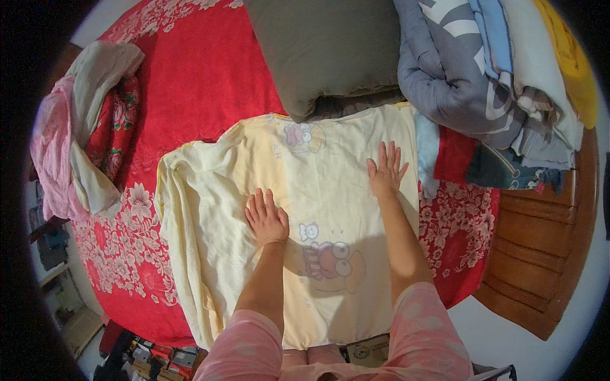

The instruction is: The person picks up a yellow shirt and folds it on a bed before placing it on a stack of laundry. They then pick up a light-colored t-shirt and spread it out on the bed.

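A pale yellow and cream cloth (329, 190) with printed cartoon figures lies spread over the bed before me. Flat on its left-middle part rests my left hand (268, 218), palm down with the fingers slightly apart. My right hand (387, 172) is pressed on the cloth near its right edge, fingers spread. Neither hand grips anything. Loose folds (190, 257) run along the cloth's left side, while the middle and right parts are mostly smooth.
Under the cloth is a red floral bedspread (205, 71). A dark grey-green folded textile (333, 47) stands at its far edge. Piled clothes and bedding (457, 85) sit at the far right, beside a wooden bed end (538, 247). Pink and white textiles (62, 147) lie at the left.
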A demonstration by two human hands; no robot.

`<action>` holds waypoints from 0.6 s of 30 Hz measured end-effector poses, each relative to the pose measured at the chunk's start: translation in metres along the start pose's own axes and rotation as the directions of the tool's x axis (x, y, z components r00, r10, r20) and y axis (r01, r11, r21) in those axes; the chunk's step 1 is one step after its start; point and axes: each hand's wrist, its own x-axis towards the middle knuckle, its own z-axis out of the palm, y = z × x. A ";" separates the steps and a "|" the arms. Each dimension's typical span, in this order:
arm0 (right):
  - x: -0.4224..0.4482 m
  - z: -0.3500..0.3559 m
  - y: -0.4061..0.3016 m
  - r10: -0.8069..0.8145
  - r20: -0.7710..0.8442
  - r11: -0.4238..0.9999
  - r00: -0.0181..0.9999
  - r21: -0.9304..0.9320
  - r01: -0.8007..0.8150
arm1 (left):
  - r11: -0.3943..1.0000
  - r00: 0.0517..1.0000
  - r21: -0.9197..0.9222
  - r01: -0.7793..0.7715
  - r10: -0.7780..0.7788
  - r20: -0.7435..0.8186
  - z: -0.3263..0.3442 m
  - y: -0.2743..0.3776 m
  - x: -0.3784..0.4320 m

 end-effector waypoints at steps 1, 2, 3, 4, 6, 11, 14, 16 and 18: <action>0.001 0.001 0.000 0.002 0.002 1.000 1.000 0.004 -0.002 | 1.000 1.000 -0.004 -0.009 0.009 -0.013 0.000 0.002 0.000; 0.004 0.003 0.000 0.015 -0.013 1.000 1.000 -0.021 -0.015 | 1.000 0.999 -0.009 -0.017 0.016 -0.027 0.000 0.002 0.000; 0.008 0.002 0.000 0.025 -0.033 0.998 0.999 -0.049 -0.027 | 1.000 0.999 -0.009 -0.015 0.015 -0.028 0.000 0.003 0.000; 0.009 0.001 0.000 0.023 -0.034 0.998 0.999 -0.050 -0.025 | 1.000 0.999 -0.001 -0.015 0.015 -0.029 0.001 0.003 -0.001; 0.011 0.000 0.003 0.041 -0.018 0.997 0.999 -0.065 -0.042 | 1.000 0.999 -0.004 -0.015 0.015 -0.028 0.002 0.004 -0.001; -0.004 -0.002 0.028 -0.061 -0.060 0.991 0.996 0.117 0.067 | 0.999 0.997 -0.015 -0.037 0.036 -0.061 0.000 0.003 0.000; -0.033 -0.008 0.064 0.115 -0.310 0.882 0.944 0.468 0.046 | 1.000 0.998 0.001 -0.029 0.029 -0.062 0.001 -0.001 0.000; -0.056 -0.012 0.090 0.321 -0.339 0.873 0.884 0.469 -0.137 | 0.999 0.998 0.030 -0.010 0.012 -0.060 0.002 -0.005 -0.001; -0.069 -0.012 0.125 0.440 -0.324 0.848 0.837 0.456 -0.269 | 1.000 0.999 0.025 -0.012 0.014 -0.050 0.002 -0.003 -0.002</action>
